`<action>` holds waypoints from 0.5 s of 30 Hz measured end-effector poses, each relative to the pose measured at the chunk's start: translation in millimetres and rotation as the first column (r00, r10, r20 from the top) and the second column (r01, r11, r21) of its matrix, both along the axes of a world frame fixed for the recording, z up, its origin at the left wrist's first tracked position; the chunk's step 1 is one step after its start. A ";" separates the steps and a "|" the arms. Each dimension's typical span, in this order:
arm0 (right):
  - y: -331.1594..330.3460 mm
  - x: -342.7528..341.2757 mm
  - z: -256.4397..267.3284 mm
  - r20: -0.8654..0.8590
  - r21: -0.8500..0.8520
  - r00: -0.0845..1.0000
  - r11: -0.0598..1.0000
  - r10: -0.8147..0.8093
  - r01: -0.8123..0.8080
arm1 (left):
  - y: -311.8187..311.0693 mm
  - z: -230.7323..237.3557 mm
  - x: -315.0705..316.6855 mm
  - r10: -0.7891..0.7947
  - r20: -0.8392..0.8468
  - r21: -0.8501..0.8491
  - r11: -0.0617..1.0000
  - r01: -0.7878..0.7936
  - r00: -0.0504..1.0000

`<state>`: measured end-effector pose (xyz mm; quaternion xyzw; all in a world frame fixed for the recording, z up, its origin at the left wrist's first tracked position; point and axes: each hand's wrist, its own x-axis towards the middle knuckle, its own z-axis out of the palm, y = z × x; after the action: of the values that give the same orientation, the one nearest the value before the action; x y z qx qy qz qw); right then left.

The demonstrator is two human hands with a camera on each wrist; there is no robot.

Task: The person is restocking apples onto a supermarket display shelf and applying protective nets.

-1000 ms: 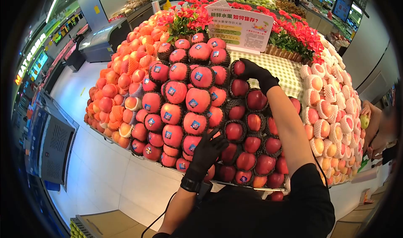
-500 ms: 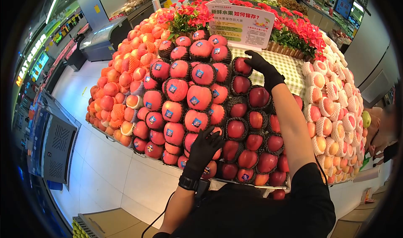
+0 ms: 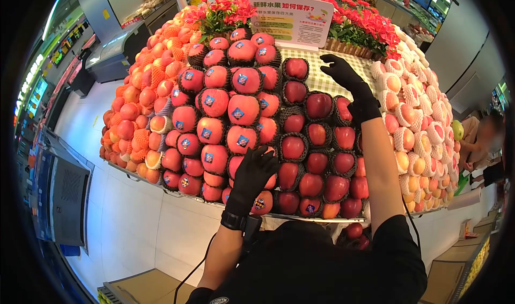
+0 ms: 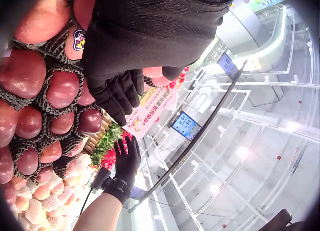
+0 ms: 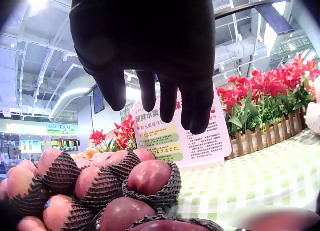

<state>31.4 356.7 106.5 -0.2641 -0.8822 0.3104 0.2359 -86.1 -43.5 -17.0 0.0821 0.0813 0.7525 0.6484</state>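
The dark red apple (image 3: 296, 68) sits in black netting (image 5: 170, 191) at its row's back, beside the checked cloth (image 3: 316, 79). Your right hand (image 3: 348, 81) hangs over the cloth, fingers apart; your left hand (image 3: 254, 176), fingers relaxed, is near stickered apples (image 3: 234, 137). A printed sign (image 3: 289, 19) stands behind.
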 end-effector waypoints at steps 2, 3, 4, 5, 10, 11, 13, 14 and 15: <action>-23.2 20.3 8.0 0.002 0.053 1.000 0.998 -0.021 0.021 | -3.5 6.9 -5.3 -0.091 0.528 0.041 0.996 0.082 0.845; -34.9 29.8 12.9 0.008 0.048 0.999 0.998 -0.036 0.036 | -5.5 11.1 -9.5 -0.150 0.886 0.096 0.985 0.144 0.438; -44.1 38.8 14.2 0.016 0.043 0.998 0.998 -0.053 0.052 | -5.8 14.1 -7.5 -0.125 0.464 0.084 0.992 0.097 0.877; -50.4 48.7 11.8 -0.025 0.040 0.999 0.999 -0.035 0.036 | -6.0 17.0 -5.6 0.006 -0.113 0.055 0.999 0.001 0.994; -98.7 93.9 10.2 -0.056 -0.087 0.992 0.990 -0.112 0.107 | -1.5 11.3 -20.6 -0.171 0.984 0.178 0.957 0.228 -0.051; -108.8 99.8 9.2 -0.056 -0.159 0.987 0.977 -0.150 0.140 | -0.5 11.8 -21.2 -0.182 0.977 0.204 0.949 0.239 -0.111; -129.7 112.5 9.6 -0.035 -0.272 0.981 0.947 -0.190 0.174 | 0.5 12.1 -21.7 -0.224 0.940 0.286 0.929 0.236 -0.258; -139.4 118.8 6.7 -0.075 -0.264 0.980 0.951 -0.187 0.161 | 0.5 11.6 -21.7 -0.256 0.904 0.341 0.915 0.217 -0.341; -149.4 124.6 3.2 -0.114 -0.257 0.977 0.955 -0.182 0.148 | 0.0 11.0 -21.8 -0.285 0.861 0.392 0.900 0.192 -0.422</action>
<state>156.0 207.3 109.7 -0.3422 -0.7933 0.4143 0.2861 -107.9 -43.5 -5.9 -0.5315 -0.5236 0.3292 0.5787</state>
